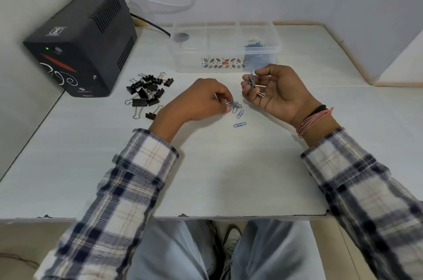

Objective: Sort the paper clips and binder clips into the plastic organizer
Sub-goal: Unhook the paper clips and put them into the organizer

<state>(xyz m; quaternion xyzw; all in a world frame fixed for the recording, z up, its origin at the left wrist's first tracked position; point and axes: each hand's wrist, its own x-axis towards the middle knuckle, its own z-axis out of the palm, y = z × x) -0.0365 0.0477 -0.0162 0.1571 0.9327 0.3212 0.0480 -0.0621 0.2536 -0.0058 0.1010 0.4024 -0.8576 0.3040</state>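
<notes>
A clear plastic organizer [225, 51] stands at the back of the white table; its right compartment holds a heap of blue paper clips [254, 44]. My left hand [199, 102] rests on the table, its fingertips pinching paper clips from a small cluster [234, 106]. Two loose blue paper clips [239, 119] lie just below that cluster. My right hand [277, 90] is raised, palm up, cupping a bunch of paper clips [253, 84]. A pile of black binder clips [147, 94] lies left of my left hand.
A black power unit [80, 44] with a green light sits at the back left, cables running behind it to the wall. Walls close in the table at the left, back and right. The table's front edge [206, 216] is near my lap.
</notes>
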